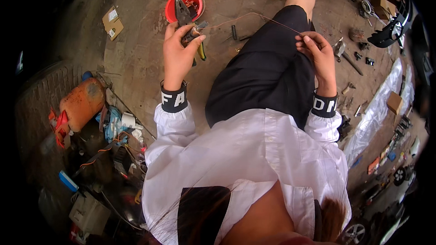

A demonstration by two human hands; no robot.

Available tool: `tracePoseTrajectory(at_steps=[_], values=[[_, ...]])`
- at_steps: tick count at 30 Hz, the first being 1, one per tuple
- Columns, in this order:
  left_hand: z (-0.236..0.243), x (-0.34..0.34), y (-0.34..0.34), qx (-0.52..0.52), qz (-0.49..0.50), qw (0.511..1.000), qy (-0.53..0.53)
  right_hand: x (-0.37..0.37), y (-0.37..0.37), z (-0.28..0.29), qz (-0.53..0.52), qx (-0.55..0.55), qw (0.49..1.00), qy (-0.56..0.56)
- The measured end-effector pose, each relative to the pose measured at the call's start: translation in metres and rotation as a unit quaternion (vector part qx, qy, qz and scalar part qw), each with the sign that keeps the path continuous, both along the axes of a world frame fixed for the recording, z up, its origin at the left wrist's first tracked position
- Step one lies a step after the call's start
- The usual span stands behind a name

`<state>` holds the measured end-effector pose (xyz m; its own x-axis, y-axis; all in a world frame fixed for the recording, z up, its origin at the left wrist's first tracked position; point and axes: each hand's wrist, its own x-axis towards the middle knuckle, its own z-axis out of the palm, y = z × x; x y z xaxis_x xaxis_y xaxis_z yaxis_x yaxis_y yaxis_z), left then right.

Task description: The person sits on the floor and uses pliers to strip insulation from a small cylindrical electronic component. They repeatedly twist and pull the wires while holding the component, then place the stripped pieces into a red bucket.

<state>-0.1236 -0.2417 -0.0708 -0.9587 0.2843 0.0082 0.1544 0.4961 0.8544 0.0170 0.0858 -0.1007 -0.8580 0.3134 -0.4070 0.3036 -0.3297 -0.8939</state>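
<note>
My left hand (178,53) is closed around a small dark cylindrical part (190,35) with copper on it and a greyish end. A thin copper wire (243,16) arches from that part across to my right hand (320,53), whose thumb and fingers pinch its far end above my knee. Behind my left hand is a pair of pliers (182,12) with yellow-and-dark handles; whether my fingers touch them I cannot tell. The jaws overlap a red bucket (170,5) that holds copper-coloured scraps.
A torn piece of cardboard (113,22) lies at the far left. An orange gas cylinder (84,104) stands by clutter on the left. To the right are a hammer (350,61), loose metal parts and clear plastic sheeting (374,109). A short dark rod (234,32) lies beyond my leg.
</note>
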Motion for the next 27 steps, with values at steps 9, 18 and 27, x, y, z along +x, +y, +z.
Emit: tracePoseTrajectory(at_steps=[9,18,27], values=[[-0.016,0.005,0.004,0.093,0.035,0.990,-0.098,-0.037,-0.063,0.001,0.086,-0.115,0.987,0.073],[-0.005,0.036,0.085,0.057,-0.083,0.995,0.010,-0.046,-0.121,-0.008,0.097,-0.139,0.985,0.037],[0.009,0.057,0.111,0.088,-0.256,0.959,0.087,-0.021,-0.084,0.016,-0.202,-0.144,0.968,-0.039]])
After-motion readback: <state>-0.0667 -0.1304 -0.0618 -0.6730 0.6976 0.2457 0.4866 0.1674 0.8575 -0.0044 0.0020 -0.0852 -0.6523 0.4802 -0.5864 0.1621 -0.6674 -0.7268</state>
